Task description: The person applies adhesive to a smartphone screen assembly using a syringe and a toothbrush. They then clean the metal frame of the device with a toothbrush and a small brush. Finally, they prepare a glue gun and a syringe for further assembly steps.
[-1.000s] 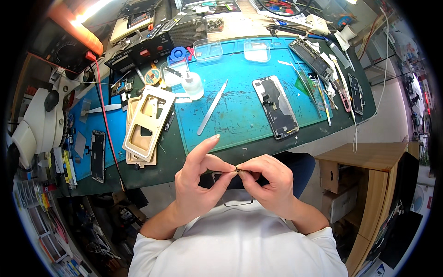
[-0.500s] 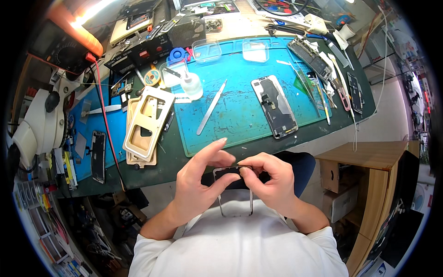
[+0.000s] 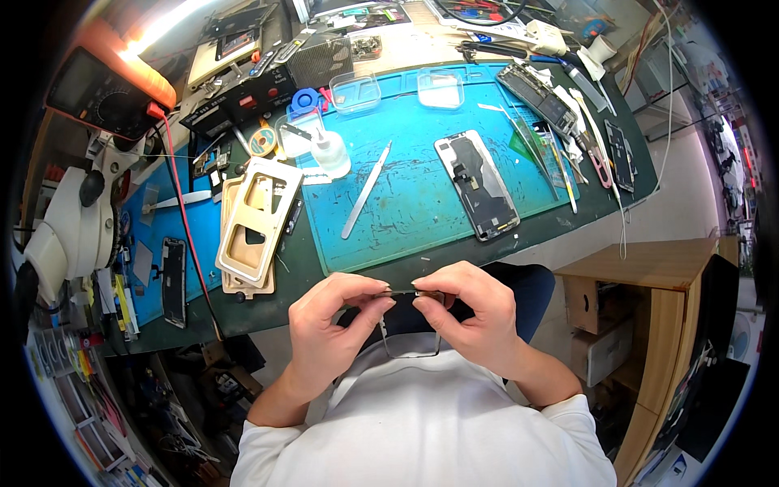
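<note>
You are holding a thin, dark rectangular frame (image 3: 412, 356) up in front of your white shirt (image 3: 418, 414), just off the near edge of the surface (image 3: 535, 237). Your left hand (image 3: 334, 321) is pinching its far left part between thumb and index finger. Your right hand (image 3: 475, 312) is pinching the far right part the same way, so both grips are grasping the frame, with a small gap showing between the fingertips. The frame's near end is hanging toward you, below your hands.

Beyond your hands, a blue mat (image 3: 406, 243) is covering the middle of the surface. A phone screen part (image 3: 477, 187) is lying on its right half, dark back up; a slim silver tool (image 3: 367, 191) is lying slantwise left of it. A white bottle (image 3: 331, 156) is standing at the mat's left side, with two clear boxes (image 3: 355, 93) sitting farther off. Gold-coloured moulds (image 3: 258, 209) are lying stacked left of the mat. A dismantled phone (image 3: 535, 97) is resting at the far right. An orange-and-black multimeter (image 3: 101, 93) is standing at the far left, a red cable (image 3: 182, 203) running nearward from it.
</note>
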A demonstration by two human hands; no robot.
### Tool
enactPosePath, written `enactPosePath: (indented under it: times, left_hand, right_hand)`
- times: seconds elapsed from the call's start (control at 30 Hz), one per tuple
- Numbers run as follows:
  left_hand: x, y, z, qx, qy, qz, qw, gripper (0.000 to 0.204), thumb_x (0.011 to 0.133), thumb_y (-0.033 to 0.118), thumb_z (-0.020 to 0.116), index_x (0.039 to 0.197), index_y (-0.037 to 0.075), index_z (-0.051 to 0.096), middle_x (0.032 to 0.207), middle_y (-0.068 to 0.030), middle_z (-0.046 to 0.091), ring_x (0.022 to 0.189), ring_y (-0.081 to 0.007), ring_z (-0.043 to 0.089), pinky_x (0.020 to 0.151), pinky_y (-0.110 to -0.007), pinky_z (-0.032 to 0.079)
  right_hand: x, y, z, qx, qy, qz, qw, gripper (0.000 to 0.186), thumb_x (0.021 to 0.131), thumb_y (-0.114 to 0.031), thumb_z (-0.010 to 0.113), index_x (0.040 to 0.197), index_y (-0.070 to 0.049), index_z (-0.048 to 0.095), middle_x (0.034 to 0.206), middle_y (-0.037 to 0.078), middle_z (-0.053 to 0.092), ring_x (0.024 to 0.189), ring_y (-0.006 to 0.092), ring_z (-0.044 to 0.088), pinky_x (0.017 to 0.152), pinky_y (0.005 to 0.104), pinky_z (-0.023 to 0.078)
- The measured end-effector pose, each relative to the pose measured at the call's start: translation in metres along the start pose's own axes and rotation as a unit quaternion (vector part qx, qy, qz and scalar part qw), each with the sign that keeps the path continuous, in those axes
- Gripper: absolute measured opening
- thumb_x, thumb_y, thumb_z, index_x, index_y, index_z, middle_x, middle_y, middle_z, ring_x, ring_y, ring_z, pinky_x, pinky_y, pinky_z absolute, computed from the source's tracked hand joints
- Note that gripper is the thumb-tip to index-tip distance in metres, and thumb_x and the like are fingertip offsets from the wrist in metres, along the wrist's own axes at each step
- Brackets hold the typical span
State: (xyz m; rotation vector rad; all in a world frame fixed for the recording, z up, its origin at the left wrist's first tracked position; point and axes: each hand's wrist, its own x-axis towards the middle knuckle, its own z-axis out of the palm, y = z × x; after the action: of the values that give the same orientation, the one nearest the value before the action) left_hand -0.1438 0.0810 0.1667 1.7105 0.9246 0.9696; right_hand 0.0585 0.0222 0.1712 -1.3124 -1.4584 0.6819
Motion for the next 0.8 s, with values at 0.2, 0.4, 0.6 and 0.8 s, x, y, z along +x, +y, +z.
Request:
enactPosePath:
  times: [0.2,0.4,0.6,0.8]
  left_hand:
    - [-0.001,0.0,-0.001,-0.035,-0.005,-0.014,0.999,0.021,0.084,-0.008,0.081,0.103,-0.002,0.074,0.097,-0.0102,0.076,0.083,-0.016,0.074,0.072,-0.027,0.062]
    - [-0.003,0.002,-0.003,-0.029,-0.054,0.005,0.998,0.022,0.085,-0.012,0.077,0.105,-0.003,0.073,0.1,-0.0122,0.075,0.09,-0.0184,0.074,0.08,-0.03,0.062]
    - [-0.001,0.003,0.0,0.03,-0.045,0.103,0.993,0.024,0.082,-0.011,0.081,0.102,-0.001,0.073,0.097,-0.0129,0.076,0.086,-0.0213,0.075,0.076,-0.03,0.062]
    - [-0.002,0.003,0.002,0.034,-0.047,0.112,0.992,0.025,0.081,-0.011,0.082,0.102,0.0,0.072,0.098,-0.0133,0.076,0.085,-0.0221,0.075,0.071,-0.03,0.063]
  right_hand:
    - [0.001,-0.002,-0.002,-0.053,0.009,-0.027,0.998,0.019,0.085,-0.002,0.082,0.102,-0.002,0.074,0.089,0.009,0.073,0.069,0.0172,0.068,0.058,0.0272,0.056]
    - [-0.001,-0.001,0.003,-0.034,-0.029,-0.033,0.998,0.013,0.087,-0.006,0.081,0.099,-0.004,0.075,0.082,0.005,0.069,0.064,0.0175,0.065,0.053,0.0288,0.051]
    - [0.0,-0.011,0.001,-0.048,-0.046,0.01,0.998,0.008,0.088,-0.006,0.078,0.095,-0.004,0.073,0.077,0.004,0.065,0.061,0.016,0.063,0.053,0.0286,0.05]
    - [0.002,-0.013,-0.001,0.038,-0.069,0.113,0.99,0.007,0.09,-0.008,0.075,0.093,-0.002,0.073,0.077,0.005,0.066,0.062,0.0117,0.063,0.055,0.0262,0.051]
